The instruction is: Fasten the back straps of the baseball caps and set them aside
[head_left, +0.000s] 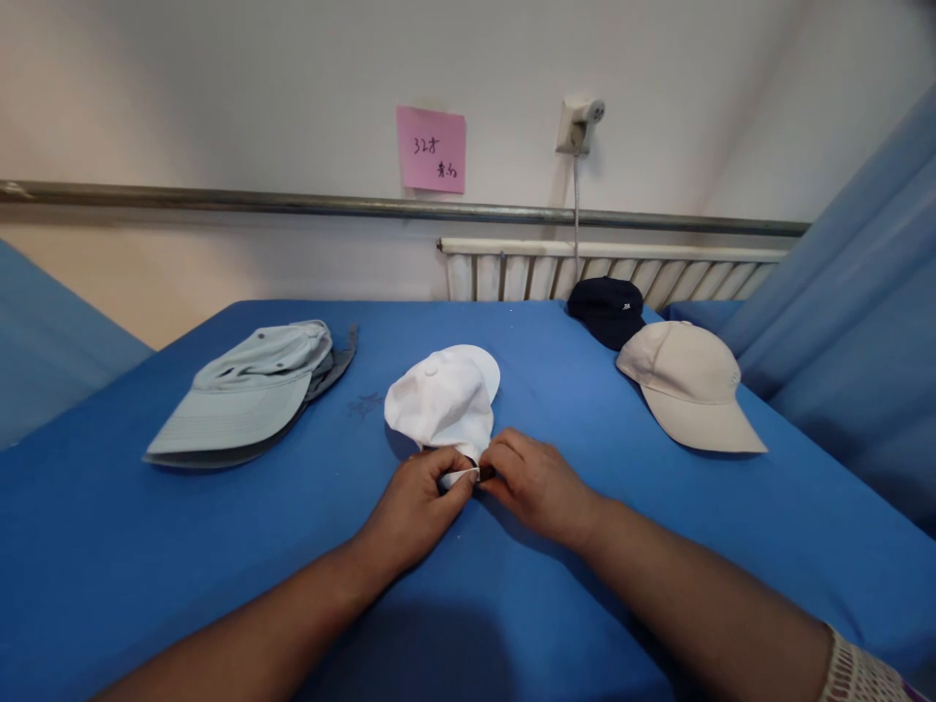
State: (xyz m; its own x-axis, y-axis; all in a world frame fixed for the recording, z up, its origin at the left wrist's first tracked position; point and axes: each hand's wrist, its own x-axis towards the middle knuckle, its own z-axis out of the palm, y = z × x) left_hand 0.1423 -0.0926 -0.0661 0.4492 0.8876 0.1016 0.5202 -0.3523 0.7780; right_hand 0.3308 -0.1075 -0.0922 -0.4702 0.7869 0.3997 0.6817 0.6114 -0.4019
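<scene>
A white baseball cap (439, 395) lies in the middle of the blue-covered table (219, 575), its brim pointing away from me to the upper right. At its near end, my left hand (424, 502) pinches the white back strap between thumb and fingers. Close against it, my right hand (533, 483) is closed on the strap's other end, where a small dark piece shows between the fingertips. The fingertips of both hands nearly meet. My fingers partly hide the strap and its fastening.
Stacked grey caps (241, 395) lie to the left. On the right sit a beige cap (687, 380) and, behind it, a navy cap (606, 307). A radiator (526, 273) and a metal rail (292, 201) run along the wall. Blue curtains (863, 322) hang at the sides.
</scene>
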